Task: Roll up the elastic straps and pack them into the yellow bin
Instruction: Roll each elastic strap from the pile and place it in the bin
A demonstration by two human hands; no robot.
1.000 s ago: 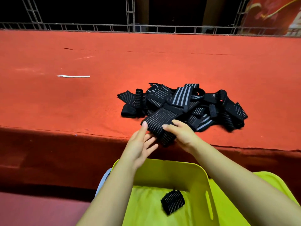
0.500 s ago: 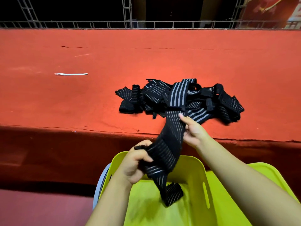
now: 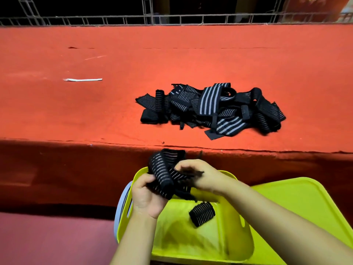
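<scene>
Red carpeted ledge (image 3: 57, 111); yellow bin (image 3: 235, 243) with one rolled strap (image 3: 202, 214) inside.

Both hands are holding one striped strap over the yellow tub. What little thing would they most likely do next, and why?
Probably start winding it into a roll. The black elastic strap with grey stripes hangs loose and bunched between the left hand and right hand, while the one strap roll already in the yellow plastic bin is tightly coiled.
</scene>
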